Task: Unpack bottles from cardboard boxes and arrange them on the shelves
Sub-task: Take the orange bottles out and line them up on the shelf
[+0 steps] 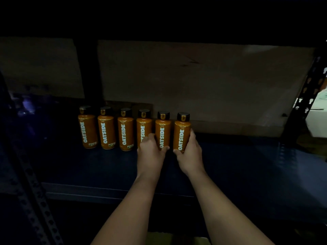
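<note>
Dim blue metal shelf [230, 165] with a cardboard sheet [203, 82] behind it, and 6 orange Oatside bottles [107, 128] upright in a row. Left hand [150, 152] grips the 5th bottle [163, 129], right hand [190, 152] grips the 6th bottle [182, 131], both low down.

Two bare forearms, sleeveless up to the frame's lower edge, ending in a left hand [150, 152] and a right hand [190, 152] without gloves, rings, watch or bands, with short nails faintly visible in the dim light.
</note>
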A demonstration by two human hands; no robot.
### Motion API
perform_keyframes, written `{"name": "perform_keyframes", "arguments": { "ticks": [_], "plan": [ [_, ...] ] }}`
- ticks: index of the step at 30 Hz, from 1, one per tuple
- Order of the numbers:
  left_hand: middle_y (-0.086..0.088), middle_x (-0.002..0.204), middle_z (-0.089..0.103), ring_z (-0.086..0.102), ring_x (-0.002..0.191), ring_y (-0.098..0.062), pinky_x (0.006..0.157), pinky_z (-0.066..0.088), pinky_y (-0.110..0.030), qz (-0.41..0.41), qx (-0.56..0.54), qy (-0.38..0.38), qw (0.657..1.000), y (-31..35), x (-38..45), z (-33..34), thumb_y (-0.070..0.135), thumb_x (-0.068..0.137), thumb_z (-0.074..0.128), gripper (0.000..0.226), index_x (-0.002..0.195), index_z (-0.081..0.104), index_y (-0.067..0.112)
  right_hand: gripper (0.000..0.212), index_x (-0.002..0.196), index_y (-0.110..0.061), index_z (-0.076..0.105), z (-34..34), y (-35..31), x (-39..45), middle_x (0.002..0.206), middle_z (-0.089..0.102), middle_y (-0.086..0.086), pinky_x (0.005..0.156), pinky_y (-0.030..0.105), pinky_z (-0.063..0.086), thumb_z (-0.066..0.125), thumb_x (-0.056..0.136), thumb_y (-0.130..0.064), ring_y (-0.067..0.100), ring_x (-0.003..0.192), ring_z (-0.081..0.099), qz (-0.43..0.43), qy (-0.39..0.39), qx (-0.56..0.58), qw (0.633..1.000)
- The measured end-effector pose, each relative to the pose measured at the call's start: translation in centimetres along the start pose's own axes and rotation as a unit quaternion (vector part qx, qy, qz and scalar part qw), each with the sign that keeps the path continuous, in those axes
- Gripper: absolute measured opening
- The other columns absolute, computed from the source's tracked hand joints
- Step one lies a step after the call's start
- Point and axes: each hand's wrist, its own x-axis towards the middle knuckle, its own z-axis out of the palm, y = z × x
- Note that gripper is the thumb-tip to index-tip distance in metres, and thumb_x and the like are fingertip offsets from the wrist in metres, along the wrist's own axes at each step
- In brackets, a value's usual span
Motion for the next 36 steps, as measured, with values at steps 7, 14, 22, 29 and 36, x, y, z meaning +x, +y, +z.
{"name": "perform_keyframes", "arguments": {
  "ticks": [7,14,22,29,36],
  "plan": [
    [-0.005,0.122,0.067,0.066,0.115,-0.019,0.095,0.058,-0.044,-0.004,-0.003,-0.004,1.0,0.2,-0.2,-0.1,0.029,0.077,0.088,0.055,0.123,0.062,0.015,0.097,0.162,-0.029,0.013,-0.1,-0.1,0.0,0.155,0.039,0.002,0.114,0.047,0.037,0.075,0.088,-0.01,0.023,0.144,0.038,0.0,0.001,-0.004,1.0],
    [-0.004,0.114,0.069,0.068,0.107,-0.018,0.091,0.06,-0.041,-0.007,0.013,-0.004,1.0,0.3,-0.2,-0.3,0.029,0.078,0.088,0.048,0.117,0.064,0.015,0.097,0.162,-0.028,0.009,0.0,-0.2,-0.1,0.157,0.035,0.003,0.114,0.046,0.036,0.072,0.091,-0.008,0.024,0.144,0.038,0.009,-0.004,-0.011,1.0],
    [-0.003,0.114,0.069,0.068,0.106,-0.017,0.09,0.06,-0.04,-0.007,0.019,-0.005,1.0,0.4,-0.4,-0.5,0.03,0.079,0.087,0.047,0.117,0.064,0.016,0.098,0.162,-0.028,0.007,0.0,-0.4,-0.1,0.159,0.033,0.004,0.115,0.047,0.035,0.072,0.091,-0.009,0.024,0.145,0.036,0.015,-0.005,-0.018,1.0],
    [-0.004,0.114,0.07,0.068,0.107,-0.018,0.09,0.06,-0.04,-0.011,0.009,-0.003,1.0,0.7,-0.6,-0.8,0.029,0.079,0.087,0.047,0.117,0.064,0.015,0.097,0.162,-0.025,0.007,-0.1,-0.3,-0.1,0.158,0.035,0.005,0.114,0.045,0.036,0.072,0.091,-0.01,0.024,0.144,0.037,0.014,-0.001,-0.022,1.0],
    [-0.006,0.116,0.07,0.068,0.108,-0.02,0.088,0.058,-0.033,-0.04,0.008,0.002,0.999,0.9,-0.9,-1.2,0.033,0.08,0.086,0.048,0.118,0.065,0.013,0.104,0.163,-0.024,0.003,-0.3,-0.4,-0.2,0.159,0.032,0.005,0.115,0.045,0.035,0.076,0.089,-0.012,0.025,0.146,0.034,0.02,0.006,-0.012,1.0]
  ]
}}
